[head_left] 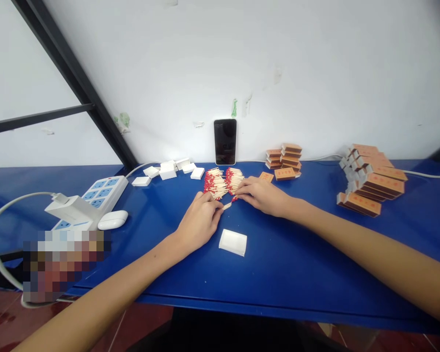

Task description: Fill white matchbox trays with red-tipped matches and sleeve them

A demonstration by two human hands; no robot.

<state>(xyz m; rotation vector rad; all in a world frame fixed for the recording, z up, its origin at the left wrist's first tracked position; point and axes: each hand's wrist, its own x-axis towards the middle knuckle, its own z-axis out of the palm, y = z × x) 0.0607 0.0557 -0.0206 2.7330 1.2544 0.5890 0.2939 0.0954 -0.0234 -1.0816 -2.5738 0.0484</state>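
Pinching matches [226, 207] low before 2 match piles [214, 183]: my left hand [200, 221] clamped on pale ends, right hand [264, 195] at red heads, grip unclear. Sticks' long axis slants away, rightward. White box [233, 242] lies nearer me, closer to left hand; blue desk [297, 274] gives room toward front edge.

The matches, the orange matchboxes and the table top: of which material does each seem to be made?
Matches: probably wood, matte; the sticks are pale, thin and straight, with red heads.
Orange matchboxes: likely thin printed cardboard, judging by the flat faces and crisp edges.
Table top: smooth, even blue with a faint sheen; painted metal or laminate, I cannot tell which.
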